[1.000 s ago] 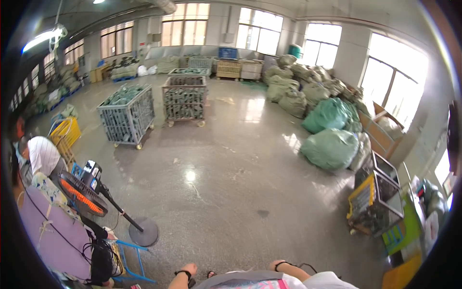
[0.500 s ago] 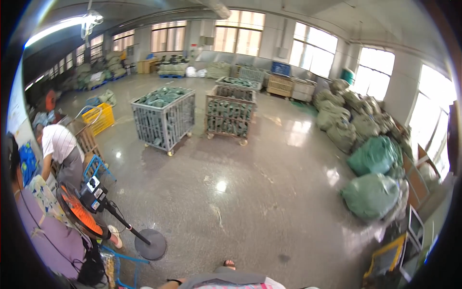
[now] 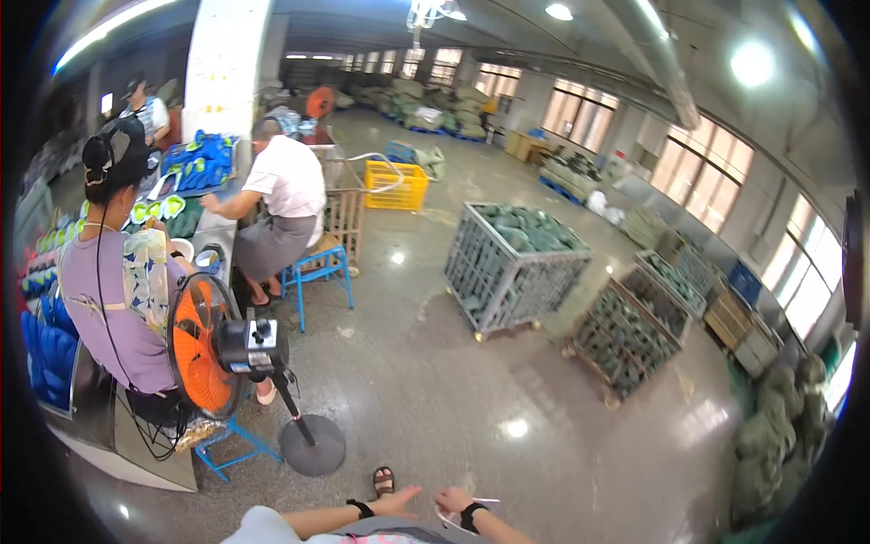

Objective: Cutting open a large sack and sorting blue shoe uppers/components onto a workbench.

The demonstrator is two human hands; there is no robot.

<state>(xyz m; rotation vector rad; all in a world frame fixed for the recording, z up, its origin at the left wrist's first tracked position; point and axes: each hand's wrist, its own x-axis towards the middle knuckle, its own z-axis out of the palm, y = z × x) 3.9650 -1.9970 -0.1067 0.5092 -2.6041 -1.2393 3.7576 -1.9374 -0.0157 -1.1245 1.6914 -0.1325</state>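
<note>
My left hand (image 3: 397, 504) is low in front of my body, fingers stretched out and apart, holding nothing. Just right of it, my right hand (image 3: 453, 500) is curled closed. A thin white edge and a pale loop show beside its wrist, too small to name; whether the fingers grip them is unclear. Both wrists wear dark bands. Beyond my hands is my sandalled foot (image 3: 384, 480) on the floor. Nearest on the left stands a pedestal fan (image 3: 204, 344) with orange blades and a round dark base (image 3: 313, 444).
At a left-hand workbench with blue and green pieces (image 3: 195, 168) sit a person in purple (image 3: 109, 299) and one in white (image 3: 285, 177). A blue stool (image 3: 231, 449) is by the fan. Grey (image 3: 517, 272) and brown (image 3: 625, 340) wheeled crates and sacks (image 3: 770, 426) stand right; a yellow crate (image 3: 396, 186) lies farther off.
My view has swung left, so the workbench and seated people come in and the crates shift right. Both my hands have come into sight at the bottom.
</note>
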